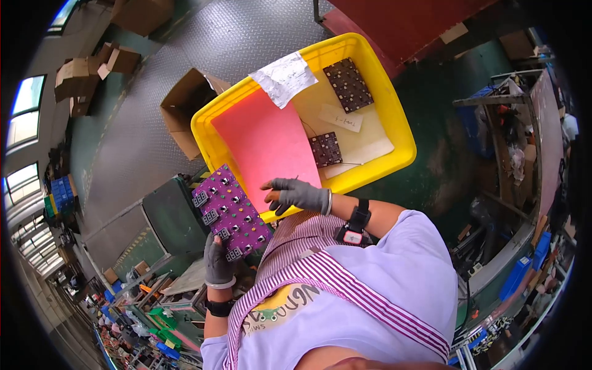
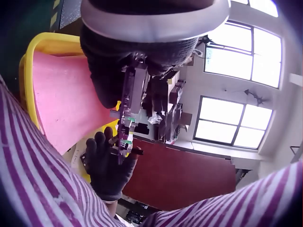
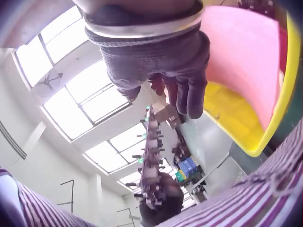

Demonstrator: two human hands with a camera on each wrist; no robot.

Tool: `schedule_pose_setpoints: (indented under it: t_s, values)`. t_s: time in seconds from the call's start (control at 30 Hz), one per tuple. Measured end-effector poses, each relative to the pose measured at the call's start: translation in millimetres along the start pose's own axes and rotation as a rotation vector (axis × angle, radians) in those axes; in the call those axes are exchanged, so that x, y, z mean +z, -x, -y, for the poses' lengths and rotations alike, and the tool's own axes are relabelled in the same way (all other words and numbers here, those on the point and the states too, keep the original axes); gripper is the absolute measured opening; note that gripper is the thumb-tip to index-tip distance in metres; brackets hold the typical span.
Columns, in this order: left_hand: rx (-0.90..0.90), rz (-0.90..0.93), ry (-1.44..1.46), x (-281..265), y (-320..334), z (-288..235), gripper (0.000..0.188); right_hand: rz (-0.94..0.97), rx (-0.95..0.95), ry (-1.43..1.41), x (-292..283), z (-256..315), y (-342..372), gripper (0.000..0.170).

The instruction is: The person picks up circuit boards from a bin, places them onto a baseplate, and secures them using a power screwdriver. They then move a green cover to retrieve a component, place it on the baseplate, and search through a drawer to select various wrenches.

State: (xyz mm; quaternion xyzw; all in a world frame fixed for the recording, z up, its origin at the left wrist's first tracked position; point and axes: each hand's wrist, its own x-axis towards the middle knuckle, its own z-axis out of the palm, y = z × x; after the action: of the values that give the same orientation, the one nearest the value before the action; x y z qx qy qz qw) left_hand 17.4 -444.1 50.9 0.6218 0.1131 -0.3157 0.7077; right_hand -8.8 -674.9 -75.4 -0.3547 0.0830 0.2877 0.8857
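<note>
A workshop with a diamond-plate metal floor [image 1: 203,43] and scattered cardboard boxes surrounds a yellow plastic tub [image 1: 404,139]. The head view alone shows what lies inside it: a flat pink sheet [image 1: 265,142] and, to its right, two dark square circuit boards, one in the far corner [image 1: 348,85] and one beside the sheet [image 1: 325,149]. A crumpled white paper [image 1: 285,77] hangs over the far rim.

The head view also shows the face of a purple rectangular circuit board [image 1: 231,213] with white digit displays down one side; both wrist views catch it nearly edge-on, its components jutting out. They add tall, bright windows [image 2: 229,52] on a pale wall.

The board is in the grey-gloved left hand [image 1: 219,265], which grips it at its near end; the rest extends forward past the fingers, beside the tub. The grey-gloved right hand [image 1: 299,194] has its fingers loosely spread, holding nothing, to the right of the board near the tub's near rim. The left wrist view shows that hand's fingers fanned out near the board's far end.
</note>
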Motion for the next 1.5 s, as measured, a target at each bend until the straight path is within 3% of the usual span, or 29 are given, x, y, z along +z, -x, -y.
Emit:
schedule_pose_setpoints:
  t_s: [0.1,0.33,0.4,0.47,0.53,0.6,0.67,0.73,0.8,0.83,0.87,0.93,0.97,1.0,1.07,1.1,1.2,1.27,1.3,1.33,1.37,1.4,1.47,1.5]
  values:
    - [0.022,-0.017,0.104,-10.3,-3.1,7.9,0.042,0.134,-0.027,0.022,48.9,6.2,1.5,0.057]
    - [0.095,-0.029,0.216,-33.2,20.8,19.1,0.048,0.153,-0.136,0.079,92.7,-1.8,-18.6,0.052]
    - [0.103,-0.066,0.169,-61.1,35.1,31.3,0.05,0.187,-0.014,0.119,109.6,8.4,-21.3,0.05]
    - [0.063,-0.139,-0.141,-85.4,58.0,33.3,0.047,0.21,-0.084,0.321,127.8,7.9,-30.9,0.05]
    - [-0.065,-0.193,-0.35,-128.7,80.6,49.2,0.042,0.226,-0.173,0.712,145.1,-0.6,-47.0,0.048]
    - [-0.039,-0.419,-0.636,-150.4,116.8,28.8,0.039,0.338,-0.214,1.105,189.8,10.5,-57.7,0.046]
    - [0.442,-0.737,-0.921,-180.8,153.6,39.1,0.039,0.493,-0.2,1.371,224.6,0.6,-71.3,0.046]
    - [0.807,-0.962,-1.199,-203.0,190.0,26.1,0.042,0.641,-0.169,1.504,268.6,-20.3,-86.8,0.044]
    - [0.992,-0.914,-1.156,-234.8,219.3,15.6,0.042,0.757,-0.031,1.445,319.4,-50.7,-102.8,0.043]
    - [0.933,-0.823,-1.192,-251.0,232.6,14.9,0.046,0.906,-0.052,1.518,352.1,-62.9,-110.9,0.042]
    - [0.733,-0.744,-1.187,-268.3,247.0,17.0,0.047,1.009,-0.04,1.533,383.7,-80.1,-118.8,0.042]
    - [0.351,-0.548,-1.135,-298.6,275.4,22.1,0.051,1.2,-0.01,1.546,441.1,-116.2,-129.4,0.043]
    - [0.112,-0.439,-1.129,-312.2,293.6,22.4,0.054,1.207,0.202,1.582,469.1,-131.6,-132.9,0.047]
    - [0.052,-0.381,-0.99,-326.6,316.0,31.8,0.051,1.309,0.173,1.6,493.9,-151.3,-138.0,0.048]
    - [0.043,-0.356,-0.775,-352.4,350.7,55.5,0.048,1.503,0.119,1.619,534.7,-190.0,-145.8,0.05]
    - [0.032,-0.337,-0.703,-363.8,364.2,69.8,0.047,1.551,0.279,1.575,544.3,-214.1,-155.3,0.053]
    - [0.053,-0.345,-0.384,-387.5,397.6,111.4,0.046,1.819,0.282,1.555,588.8,-271.4,-173.5,0.054]
    - [0.063,-0.464,-0.355,-400.9,417.1,138.7,0.05,1.887,0.356,1.279,609.7,-309.5,-198.5,0.054]
    - [0.12,-0.523,-0.329,-412.0,408.6,188.9,0.051,1.92,0.385,1.138,619.8,-330.3,-215.1,0.054]
    - [0.145,-0.583,-0.228,-417.5,417.7,209.4,0.052,1.883,0.297,1.152,630.1,-355.4,-234.6,0.052]
    - [0.176,-0.642,-0.128,-422.8,426.8,229.8,0.053,1.699,0.435,1.186,648.5,-374.5,-248.7,0.051]
    - [0.182,-0.691,0.051,-416.3,450.4,215.8,0.054,1.511,0.567,1.211,666.6,-393.2,-262.9,0.05]
    - [0.361,-0.896,0.525,-399.8,475.2,194.6,0.055,1.409,0.431,1.358,686.4,-452.0,-308.2,0.045]
    - [0.317,-1.007,0.565,-395.5,484.0,214.3,0.053,1.394,0.341,1.519,698.1,-477.2,-324.1,0.042]
